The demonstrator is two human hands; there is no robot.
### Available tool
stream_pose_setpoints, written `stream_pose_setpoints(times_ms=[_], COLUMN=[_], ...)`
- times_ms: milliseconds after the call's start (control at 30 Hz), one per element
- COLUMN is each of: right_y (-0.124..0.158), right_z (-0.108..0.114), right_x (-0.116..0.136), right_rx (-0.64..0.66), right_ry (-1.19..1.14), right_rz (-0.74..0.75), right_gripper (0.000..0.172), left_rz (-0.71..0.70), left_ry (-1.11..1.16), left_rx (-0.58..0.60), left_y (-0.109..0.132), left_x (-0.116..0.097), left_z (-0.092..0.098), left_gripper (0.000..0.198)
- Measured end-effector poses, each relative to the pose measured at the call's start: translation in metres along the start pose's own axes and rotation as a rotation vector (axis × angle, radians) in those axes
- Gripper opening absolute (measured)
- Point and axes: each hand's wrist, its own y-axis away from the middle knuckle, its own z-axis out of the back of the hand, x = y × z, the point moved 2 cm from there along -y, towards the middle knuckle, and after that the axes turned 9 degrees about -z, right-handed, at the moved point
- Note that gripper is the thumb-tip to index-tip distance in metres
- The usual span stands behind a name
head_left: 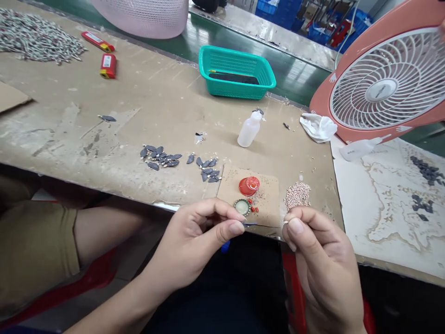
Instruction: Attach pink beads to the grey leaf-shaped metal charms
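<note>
At the tabletop's near edge (pixel 114 192), my left hand (pixel 193 243) pinches a slim pick (pixel 249 224), my right hand (pixel 323 264) a tiny bead (pixel 285 222), close for control.

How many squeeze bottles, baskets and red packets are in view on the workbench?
Translucent white plastic squeeze bottles: 2
Teal plastic mesh basket: 1
Red rectangular packets: 2
Total: 5

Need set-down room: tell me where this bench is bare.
Bare bench lies between the dark leaf-shaped pieces and green basket, and left of them. Crowded around the red cap and beige beads, by the left hand and right hand.
</note>
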Motion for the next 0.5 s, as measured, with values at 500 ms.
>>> stream_pose_setpoints(times_ms=[500], right_y=[0.022], right_z=[-0.018], right_x=[0.023], right_rx=[-0.057], right_ry=[0.233], right_rz=[0.273], right_gripper=[0.011], left_rz=[-0.068], left_ry=[-0.013], left_rx=[0.041], left_y=[0.011], left_x=[-0.007], left_z=[-0.021], left_gripper=[0.009])
